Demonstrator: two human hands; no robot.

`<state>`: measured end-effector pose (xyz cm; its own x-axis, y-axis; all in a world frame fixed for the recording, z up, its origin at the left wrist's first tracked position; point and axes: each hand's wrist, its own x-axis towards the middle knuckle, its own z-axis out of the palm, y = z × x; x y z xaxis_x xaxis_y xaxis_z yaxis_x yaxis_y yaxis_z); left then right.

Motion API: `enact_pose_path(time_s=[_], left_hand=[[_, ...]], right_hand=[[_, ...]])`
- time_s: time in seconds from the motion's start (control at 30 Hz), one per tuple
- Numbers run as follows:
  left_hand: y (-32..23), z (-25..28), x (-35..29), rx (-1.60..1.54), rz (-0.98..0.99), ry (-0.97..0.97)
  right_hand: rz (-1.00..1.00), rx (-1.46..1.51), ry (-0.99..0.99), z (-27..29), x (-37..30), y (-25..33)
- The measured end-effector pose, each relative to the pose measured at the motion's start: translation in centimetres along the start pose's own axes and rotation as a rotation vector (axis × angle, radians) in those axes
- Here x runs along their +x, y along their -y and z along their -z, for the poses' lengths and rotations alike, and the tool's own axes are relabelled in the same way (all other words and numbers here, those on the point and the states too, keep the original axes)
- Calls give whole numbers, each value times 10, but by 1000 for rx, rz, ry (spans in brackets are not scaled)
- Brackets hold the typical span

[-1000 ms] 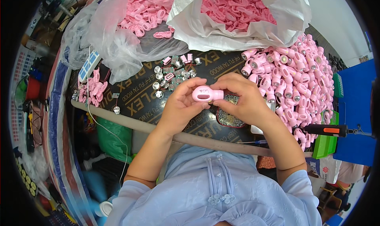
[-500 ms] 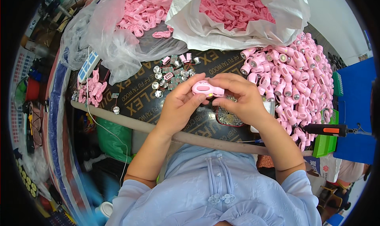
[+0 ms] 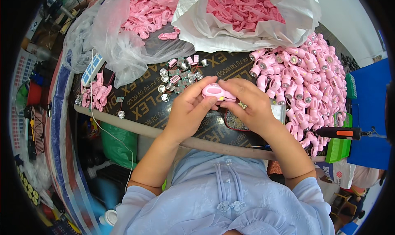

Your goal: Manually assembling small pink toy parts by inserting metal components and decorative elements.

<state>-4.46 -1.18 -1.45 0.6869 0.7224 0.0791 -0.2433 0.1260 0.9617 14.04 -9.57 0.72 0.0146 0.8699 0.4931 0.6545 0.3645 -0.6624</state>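
A small pink plastic flashlight body (image 3: 213, 92) with an oval recess and a yellow spot on its near side is held up over the dark tabletop. My left hand (image 3: 187, 109) grips its left end between thumb and fingers. Around its right end close the fingers and thumb of my right hand (image 3: 252, 105), which hide that end. Behind my left hand lie several loose circuit boards and silver reflector cups (image 3: 165, 97). Partly covered by my right hand, a round dish (image 3: 235, 123) of tiny metal parts sits on the table.
Assembled pink flashlights (image 3: 306, 76) are heaped at the right, with a hanging electric screwdriver (image 3: 339, 133) and green tray (image 3: 340, 148) beside them. A white sack (image 3: 247, 41) and a clear plastic bag (image 3: 123, 50) hold pink parts. At left are pink pieces (image 3: 95, 94) and a power strip (image 3: 93, 69).
My right hand has moved a little left along the pink flashlight body and covers more of its right end. The body has rolled slightly, so its recess looks broader.
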Motion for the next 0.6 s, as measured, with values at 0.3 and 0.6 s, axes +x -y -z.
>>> enact_pose_path(time_s=[0.3, 0.6], left_hand=[[0, -6, 2, -14, 12, 38], [2, -18, 8, -1, 97, 147]], right_hand=[[45, -58, -54, 0, -7, 2], [-40, -77, -111, 15, -27, 3]])
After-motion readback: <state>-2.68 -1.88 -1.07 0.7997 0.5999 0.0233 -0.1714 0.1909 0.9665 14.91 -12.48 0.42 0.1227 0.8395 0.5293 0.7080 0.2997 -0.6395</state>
